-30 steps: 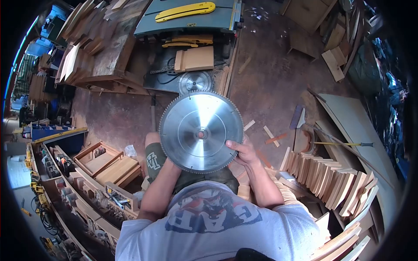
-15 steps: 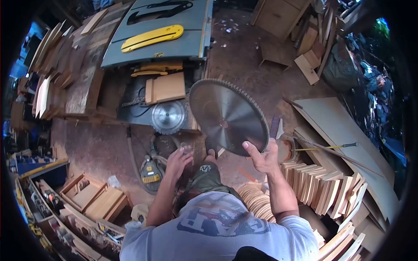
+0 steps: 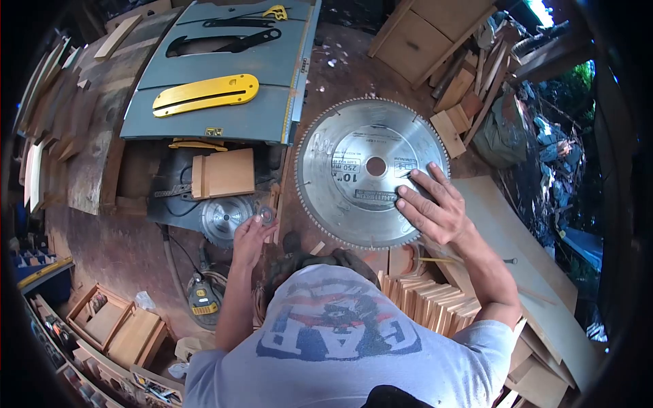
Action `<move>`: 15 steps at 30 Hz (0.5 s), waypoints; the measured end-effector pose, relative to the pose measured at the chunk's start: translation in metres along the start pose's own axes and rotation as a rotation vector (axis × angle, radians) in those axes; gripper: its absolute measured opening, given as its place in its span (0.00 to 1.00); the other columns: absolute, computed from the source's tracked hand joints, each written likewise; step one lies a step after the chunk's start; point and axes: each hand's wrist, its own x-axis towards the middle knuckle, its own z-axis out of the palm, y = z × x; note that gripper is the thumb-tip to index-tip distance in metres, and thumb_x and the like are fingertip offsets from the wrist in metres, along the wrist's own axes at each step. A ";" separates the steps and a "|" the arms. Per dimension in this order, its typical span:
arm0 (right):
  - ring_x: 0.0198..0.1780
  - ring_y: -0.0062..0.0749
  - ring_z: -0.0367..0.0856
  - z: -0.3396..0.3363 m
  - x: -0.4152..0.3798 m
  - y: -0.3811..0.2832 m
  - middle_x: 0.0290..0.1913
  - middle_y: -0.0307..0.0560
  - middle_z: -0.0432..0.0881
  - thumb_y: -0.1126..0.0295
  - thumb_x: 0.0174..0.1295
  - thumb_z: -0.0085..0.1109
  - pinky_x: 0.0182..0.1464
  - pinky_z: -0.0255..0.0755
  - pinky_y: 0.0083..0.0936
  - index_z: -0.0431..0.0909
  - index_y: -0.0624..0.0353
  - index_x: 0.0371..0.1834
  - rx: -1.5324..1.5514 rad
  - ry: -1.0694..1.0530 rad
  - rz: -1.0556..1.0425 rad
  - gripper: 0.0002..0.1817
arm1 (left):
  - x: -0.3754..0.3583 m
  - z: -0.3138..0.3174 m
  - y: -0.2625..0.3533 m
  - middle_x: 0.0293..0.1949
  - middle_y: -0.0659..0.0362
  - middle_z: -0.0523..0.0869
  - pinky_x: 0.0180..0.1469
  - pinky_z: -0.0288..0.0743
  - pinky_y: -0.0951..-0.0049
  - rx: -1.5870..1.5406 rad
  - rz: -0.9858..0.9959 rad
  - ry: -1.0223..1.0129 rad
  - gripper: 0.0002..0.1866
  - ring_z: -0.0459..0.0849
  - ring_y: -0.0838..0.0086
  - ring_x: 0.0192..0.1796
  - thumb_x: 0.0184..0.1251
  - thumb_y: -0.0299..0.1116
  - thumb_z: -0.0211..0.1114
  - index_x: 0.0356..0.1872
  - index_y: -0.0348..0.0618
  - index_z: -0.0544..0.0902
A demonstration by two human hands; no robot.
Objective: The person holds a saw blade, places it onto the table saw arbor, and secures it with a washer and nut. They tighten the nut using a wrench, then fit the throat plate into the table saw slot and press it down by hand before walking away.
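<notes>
A large round saw blade (image 3: 320,194) faces up with its printed side and centre hole showing. My right hand (image 3: 435,204) holds it at its right side, fingers over the printed face and the thumb hidden. Between the fingertips of my left hand (image 3: 252,234) is a small metal ring (image 3: 266,216). Just left of that hand, a smaller saw blade (image 3: 221,219) lies below a wooden block (image 3: 231,175) by the front of the table saw.
The grey table saw (image 3: 197,129) bears a yellow insert plate (image 3: 204,95) and black parts. A corded tool (image 3: 203,297) is on the floor at lower left. Stacked wood pieces (image 3: 435,297) and leaning boards (image 3: 530,238) stand at right.
The large blade has turned so its printed face shows, and my right hand now lies over that face. My left hand has come up beside the smaller blade. The view has shifted.
</notes>
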 end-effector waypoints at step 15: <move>0.57 0.50 0.85 0.186 0.075 0.202 0.51 0.40 0.89 0.69 0.50 0.69 0.69 0.70 0.57 0.87 0.53 0.44 0.324 0.369 -0.366 0.16 | 0.053 0.127 0.046 0.63 0.40 0.80 0.57 0.84 0.56 -0.383 0.406 0.241 0.25 0.84 0.54 0.60 0.78 0.45 0.59 0.61 0.32 0.76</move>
